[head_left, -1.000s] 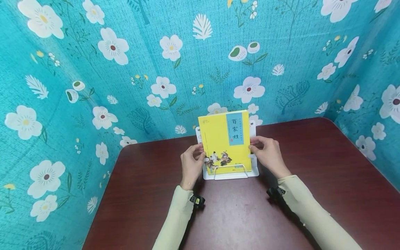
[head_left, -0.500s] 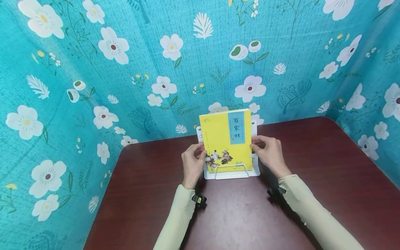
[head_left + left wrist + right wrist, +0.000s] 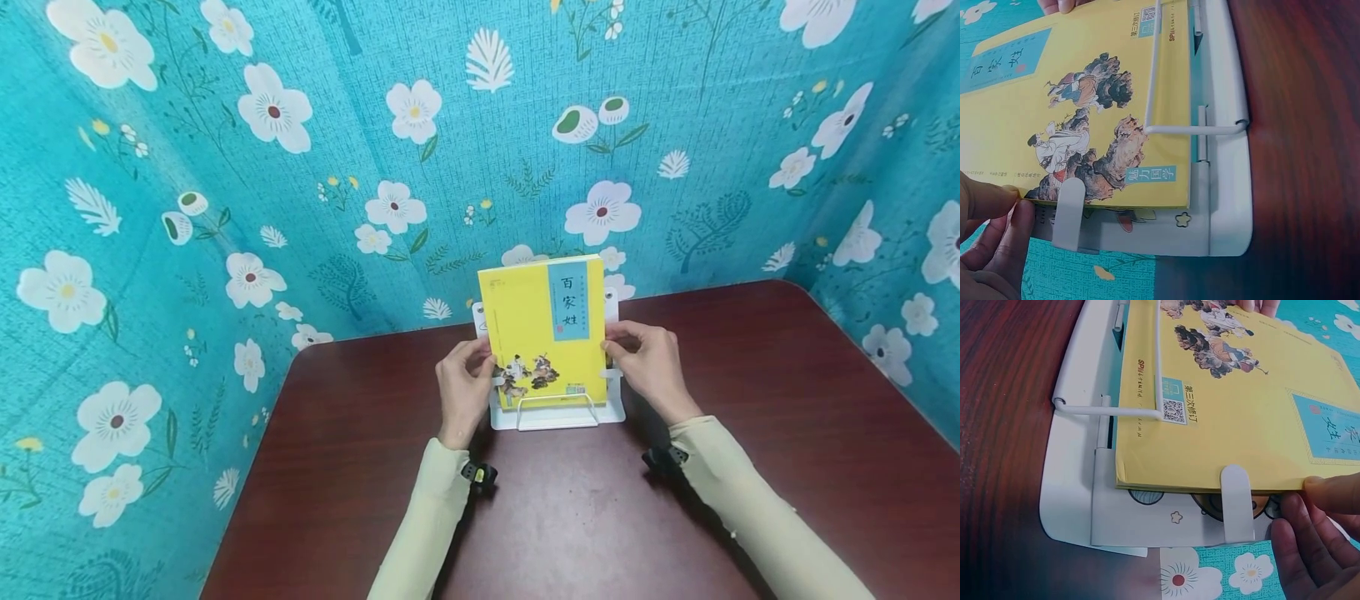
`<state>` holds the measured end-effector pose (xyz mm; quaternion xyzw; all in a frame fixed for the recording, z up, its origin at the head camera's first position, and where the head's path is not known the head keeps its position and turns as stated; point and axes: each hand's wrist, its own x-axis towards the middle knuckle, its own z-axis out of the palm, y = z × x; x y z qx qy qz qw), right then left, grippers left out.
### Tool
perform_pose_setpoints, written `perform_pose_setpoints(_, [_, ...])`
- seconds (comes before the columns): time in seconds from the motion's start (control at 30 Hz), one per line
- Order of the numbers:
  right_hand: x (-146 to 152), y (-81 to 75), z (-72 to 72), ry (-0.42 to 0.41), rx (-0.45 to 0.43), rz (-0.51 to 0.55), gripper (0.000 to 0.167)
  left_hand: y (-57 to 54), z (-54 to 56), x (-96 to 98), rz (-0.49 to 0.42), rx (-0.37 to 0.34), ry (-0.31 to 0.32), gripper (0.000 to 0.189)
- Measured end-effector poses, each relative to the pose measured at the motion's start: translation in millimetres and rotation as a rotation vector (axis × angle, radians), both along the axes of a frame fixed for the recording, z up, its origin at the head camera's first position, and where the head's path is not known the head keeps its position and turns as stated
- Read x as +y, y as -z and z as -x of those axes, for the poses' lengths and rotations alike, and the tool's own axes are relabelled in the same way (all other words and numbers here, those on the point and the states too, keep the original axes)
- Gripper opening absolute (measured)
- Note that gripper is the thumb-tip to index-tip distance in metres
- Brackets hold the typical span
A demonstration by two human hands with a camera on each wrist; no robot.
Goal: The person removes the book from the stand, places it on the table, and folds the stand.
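Teal curtain [image 3: 465, 158] behind, dark table [image 3: 555, 517], white stand [image 3: 501, 418]. Left hand [image 3: 462, 386] and right hand [image 3: 651, 367] each pinch a side of the yellow book [image 3: 525, 321], its bottom behind the wire [image 3: 1197, 130]. Guessing it's mid-adjustment in the stand; next move probably needs level hands, minding the clips [image 3: 1070, 211].

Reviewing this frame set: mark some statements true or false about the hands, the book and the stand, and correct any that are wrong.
1. The left hand and the right hand each pinch a side edge of the yellow book. True.
2. The book lies open. False: it is closed, with its front cover facing the head camera.
3. A wire bar passes in front of the book's lower part. True.
4. The cover's title is at the bottom left. False: the blue title panel is at the upper right in the head view.
5. The book's top edge rises above the white stand in the head view. True.
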<state>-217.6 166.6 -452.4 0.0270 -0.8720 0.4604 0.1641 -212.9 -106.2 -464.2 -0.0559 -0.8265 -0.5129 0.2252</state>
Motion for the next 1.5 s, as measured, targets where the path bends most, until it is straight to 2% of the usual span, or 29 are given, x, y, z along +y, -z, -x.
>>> perform_pose_setpoints(0.27, [-0.8,-8.8,4.5,-0.001,0.005,0.029,0.026,-6.4,4.8,-1.4,0.006,0.039,-0.017,0.029])
perform_pose_setpoints(0.4, [-1.3,-14.1,6.6,-0.005,0.022,0.038,0.025,-11.8,7.0,-2.1,-0.007,0.075,-0.010,0.029])
perform_pose_setpoints(0.5, [-1.8,-17.4,7.7,-0.009,0.023,0.040,0.025,-16.4,7.8,-2.6,-0.013,0.077,-0.014,0.029])
perform_pose_setpoints(0.87, [-2.4,-27.6,12.7,-0.009,0.087,0.066,0.024,-29.6,11.4,-2.7,0.007,0.128,-0.020,0.029])
perform_pose_setpoints(1.1, [-1.0,-32.6,8.9,0.009,0.057,0.081,0.027,-35.3,10.3,-1.4,0.022,0.148,-0.020,0.028])
perform_pose_setpoints(1.37, [0.7,-37.3,9.3,-0.003,0.092,0.100,0.028,-41.7,10.2,0.0,0.009,0.178,-0.035,0.029])
perform_pose_setpoints(1.5, [3.9,-40.1,8.9,0.005,0.102,0.132,0.028,-44.6,12.2,3.3,-0.004,0.172,-0.012,0.030])
